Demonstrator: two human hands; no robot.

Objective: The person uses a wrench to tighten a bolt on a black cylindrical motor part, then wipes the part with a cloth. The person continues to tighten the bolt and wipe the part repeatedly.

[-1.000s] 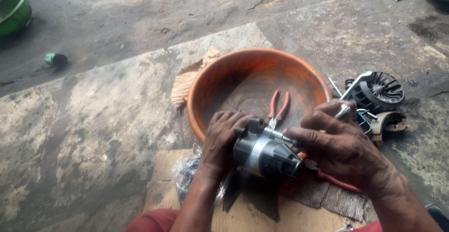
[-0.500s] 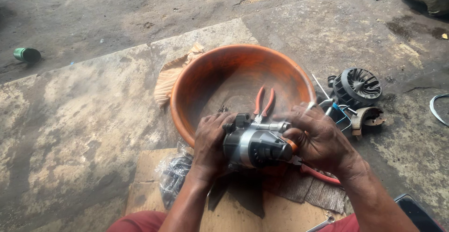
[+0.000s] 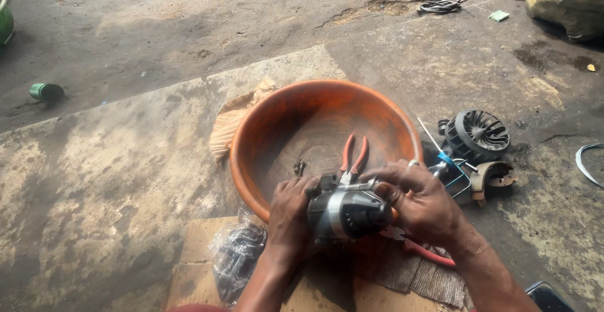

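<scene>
The left hand (image 3: 290, 214) wraps the near end of a small electric motor (image 3: 347, 211), a stubby cylinder of dark metal with a bright steel band, held just above the near rim of an orange basin (image 3: 251, 161). The right hand (image 3: 423, 204) closes over the motor's far end, its fingers (image 3: 391, 175) curled tight; what they pinch there is hidden. A red-handled tool (image 3: 428, 253) pokes out beneath that wrist, its head covered. Inside the smooth, dusty plastic basin lie orange-handled pliers (image 3: 352, 158) and a small dark part (image 3: 299, 166), too small to identify. Right of the basin sits a ribbed black fan wheel (image 3: 481, 134) among mixed parts. Corrugated cardboard (image 3: 195, 255) and a crinkled clear bag (image 3: 238, 256) lie on the rough, stained concrete floor (image 3: 113, 161).
</scene>
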